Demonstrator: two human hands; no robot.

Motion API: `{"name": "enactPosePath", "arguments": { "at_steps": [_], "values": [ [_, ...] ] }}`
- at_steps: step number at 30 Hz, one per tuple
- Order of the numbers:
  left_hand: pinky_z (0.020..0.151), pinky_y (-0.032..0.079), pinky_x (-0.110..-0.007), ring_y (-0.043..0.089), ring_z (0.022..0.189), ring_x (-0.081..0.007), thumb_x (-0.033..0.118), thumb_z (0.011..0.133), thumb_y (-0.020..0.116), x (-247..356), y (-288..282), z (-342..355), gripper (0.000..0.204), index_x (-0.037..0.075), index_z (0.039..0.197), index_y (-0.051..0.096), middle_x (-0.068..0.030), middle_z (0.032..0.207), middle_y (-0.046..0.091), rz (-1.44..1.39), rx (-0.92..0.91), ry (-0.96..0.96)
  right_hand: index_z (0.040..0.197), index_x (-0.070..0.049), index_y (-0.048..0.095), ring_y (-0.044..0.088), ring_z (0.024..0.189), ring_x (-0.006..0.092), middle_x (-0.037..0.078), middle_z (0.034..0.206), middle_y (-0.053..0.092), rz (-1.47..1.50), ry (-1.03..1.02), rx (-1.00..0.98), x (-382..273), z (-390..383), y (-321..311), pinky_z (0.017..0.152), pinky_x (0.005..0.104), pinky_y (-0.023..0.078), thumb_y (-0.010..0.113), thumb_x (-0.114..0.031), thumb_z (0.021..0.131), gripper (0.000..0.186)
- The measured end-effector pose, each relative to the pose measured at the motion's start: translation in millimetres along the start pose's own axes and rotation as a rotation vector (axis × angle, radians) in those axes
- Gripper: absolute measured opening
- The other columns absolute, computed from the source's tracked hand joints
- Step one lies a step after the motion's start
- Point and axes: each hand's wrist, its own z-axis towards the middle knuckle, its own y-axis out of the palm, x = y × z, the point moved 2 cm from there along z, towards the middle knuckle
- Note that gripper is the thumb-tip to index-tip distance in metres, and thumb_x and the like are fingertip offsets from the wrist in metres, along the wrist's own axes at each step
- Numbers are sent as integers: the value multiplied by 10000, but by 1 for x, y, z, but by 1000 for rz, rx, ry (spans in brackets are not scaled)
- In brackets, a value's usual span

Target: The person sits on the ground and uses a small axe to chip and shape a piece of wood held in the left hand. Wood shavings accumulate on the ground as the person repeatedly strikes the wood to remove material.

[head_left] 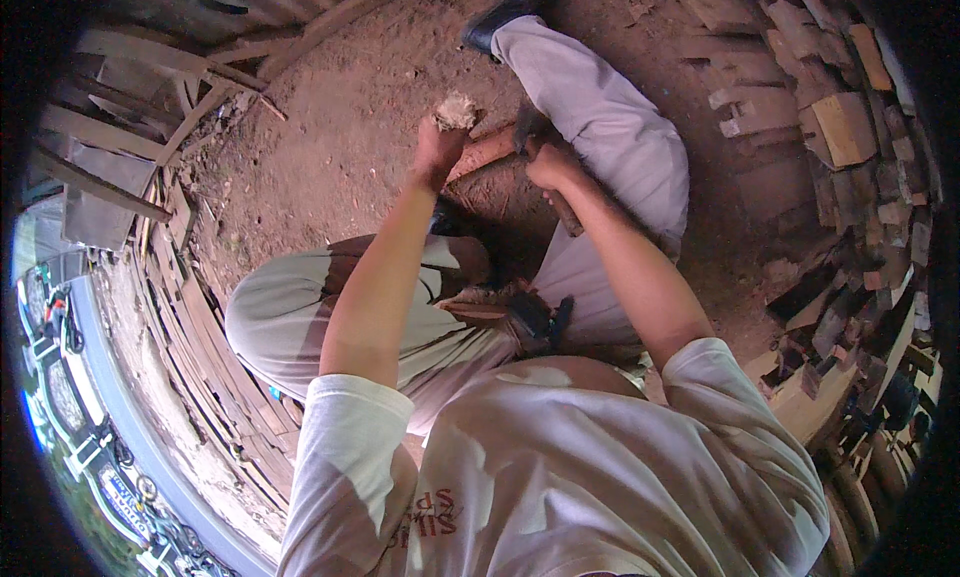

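My left hand (438, 149) is closed around a pale, rough-surfaced lump (457, 111), whose exact kind I cannot make out. In my right hand (553, 167) is a short hand tool with a wooden handle (567, 214); its dark head (523, 126) sticks out beyond the fingers. Between the two hands lies a reddish-brown wooden block (487, 152), close to the tool's head. Whether the tool touches the block I cannot tell. My fingers partly hide both held things.
I sit low over a brown dirt floor (345, 107), one leg (600, 107) stretched out on the right. Stacked wood pieces (840, 132) rise at the right. Wooden beams (125, 127) stand at the upper left, and long slats (205, 327) lie at the left.
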Motion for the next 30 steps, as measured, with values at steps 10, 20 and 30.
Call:
{"name": "enactPosePath", "arguments": {
  "at_steps": [10, 20, 30],
  "values": [
    [608, 518, -355, 654, 765, -230, 77, 806, 679, -25, -14, 20, 261, 41, 1029, 547, -101, 908, 658, -3, 17, 204, 1049, 97, 571, 658, 570, 286, 202, 734, 655, 74, 24, -94, -5, -10, -7, 491, 415, 544, 504, -125, 821, 325],
    [691, 497, -312, 639, 793, -185, 125, 738, 790, 30, -14, -5, 307, 3, 930, 584, -68, 853, 658, -47, 190, -33, 1079, 103, 555, 642, 549, 284, 207, 743, 645, 148, 131, -127, -2, -6, -2, 469, 422, 531, 494, -122, 830, 341],
    [744, 492, -337, 637, 826, -187, 142, 760, 741, -23, -15, 16, 272, 31, 984, 634, -80, 895, 683, -111, -11, -2, 1052, 118, 554, 637, 536, 281, 201, 716, 637, 149, 120, -99, 1, -8, -3, 449, 423, 519, 486, -119, 840, 325]
  ]
}}
